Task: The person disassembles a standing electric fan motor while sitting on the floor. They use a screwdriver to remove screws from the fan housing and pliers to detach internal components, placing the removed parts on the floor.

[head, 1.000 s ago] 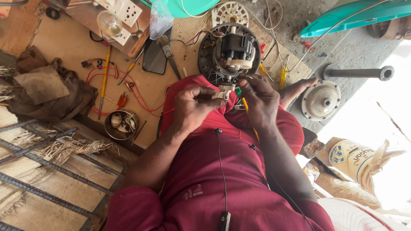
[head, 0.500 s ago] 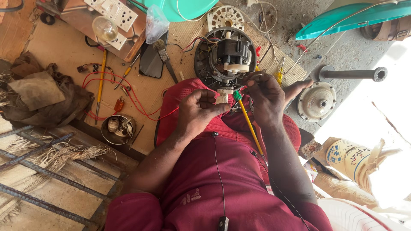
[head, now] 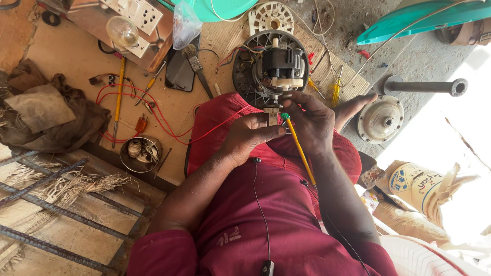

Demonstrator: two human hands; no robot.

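The person sits in a red garment, both hands meeting over the lap; the left hand (head: 250,134) is curled, fingertips pinching a small metal part (head: 271,114) at the motor's near edge; the right hand (head: 312,122) grips a yellow screwdriver (head: 299,148), its green-collared tip beside that part and its handle running back along the forearm. The motor (head: 279,66) in its round black housing lies just beyond both hands, touching the fingertips, its red wire (head: 220,128) trailing off under the left hand. Farther left on the board lie a tin (head: 139,153) of small bits, a second yellow screwdriver (head: 118,102), a brush (head: 197,69) and a bulb (head: 123,31) on a switchboard; right of the motor stand a metal cap (head: 381,118) and a pipe (head: 424,87).
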